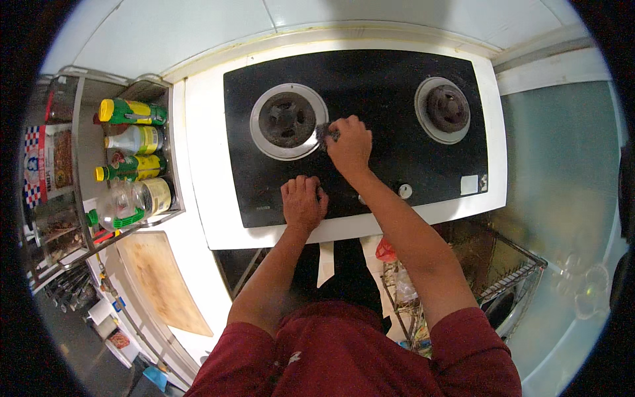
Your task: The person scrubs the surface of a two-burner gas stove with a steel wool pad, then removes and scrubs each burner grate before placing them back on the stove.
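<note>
A black glass gas cooktop (372, 144) lies before me with two round burners. My right hand (350, 144) grips a dark scouring pad (324, 135), probably of steel wool, against the right edge of the left burner's metal ring (289, 122). Nearer to me, my left hand (303, 201) rests on the cooktop close to a control knob, its fingers curled; whether something lies under them I cannot tell. The right burner (447, 109) stands apart from both hands. A silver control knob (405, 191) sits right of my right forearm, and another is partly hidden by it.
On the left a metal rack (177, 198) holds several bottles (131, 111) with yellow and green parts. A wooden cutting board (163, 283) lies below it on the white counter (196, 208). A wire rack (516, 278) stands at lower right, beside a pale glass panel (555, 173).
</note>
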A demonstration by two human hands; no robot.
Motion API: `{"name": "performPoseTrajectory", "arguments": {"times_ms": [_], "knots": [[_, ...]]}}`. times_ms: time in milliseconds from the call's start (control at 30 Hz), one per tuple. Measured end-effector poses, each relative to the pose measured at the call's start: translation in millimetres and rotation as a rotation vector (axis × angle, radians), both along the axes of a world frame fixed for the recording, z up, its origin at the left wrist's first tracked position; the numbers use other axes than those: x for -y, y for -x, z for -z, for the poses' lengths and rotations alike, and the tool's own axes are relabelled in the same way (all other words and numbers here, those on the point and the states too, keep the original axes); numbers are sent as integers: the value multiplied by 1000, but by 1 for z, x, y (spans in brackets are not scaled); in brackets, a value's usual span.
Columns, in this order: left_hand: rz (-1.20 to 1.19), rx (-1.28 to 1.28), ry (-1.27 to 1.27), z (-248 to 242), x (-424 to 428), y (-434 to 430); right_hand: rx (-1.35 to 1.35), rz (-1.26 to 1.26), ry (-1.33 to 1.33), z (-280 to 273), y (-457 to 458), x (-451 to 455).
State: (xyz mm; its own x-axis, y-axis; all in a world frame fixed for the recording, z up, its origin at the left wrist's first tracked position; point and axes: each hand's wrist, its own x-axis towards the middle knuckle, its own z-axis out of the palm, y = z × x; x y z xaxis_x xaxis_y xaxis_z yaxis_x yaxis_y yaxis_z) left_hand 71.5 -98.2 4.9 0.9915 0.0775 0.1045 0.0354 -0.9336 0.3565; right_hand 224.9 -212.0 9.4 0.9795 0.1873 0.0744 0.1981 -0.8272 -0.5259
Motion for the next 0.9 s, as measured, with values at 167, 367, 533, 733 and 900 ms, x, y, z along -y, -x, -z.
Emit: {"name": "performPoseTrajectory", "arguments": {"times_ms": [167, 367, 533, 733, 900], "knots": [[15, 42, 41, 2, 0, 2, -44, 150, 79, 9, -69, -24], [18, 50, 55, 4, -3, 7, -168, 186, 105, 5, -14, -22], [40, 25, 0, 7, -4, 5, -132, 151, 36, 3, 53, -44], [28, -20, 15, 4, -6, 3, -70, 169, 20, 8, 52, -43], [13, 24, 52, -1, -4, 0, -111, 154, -120, 9, -35, -4]]}}
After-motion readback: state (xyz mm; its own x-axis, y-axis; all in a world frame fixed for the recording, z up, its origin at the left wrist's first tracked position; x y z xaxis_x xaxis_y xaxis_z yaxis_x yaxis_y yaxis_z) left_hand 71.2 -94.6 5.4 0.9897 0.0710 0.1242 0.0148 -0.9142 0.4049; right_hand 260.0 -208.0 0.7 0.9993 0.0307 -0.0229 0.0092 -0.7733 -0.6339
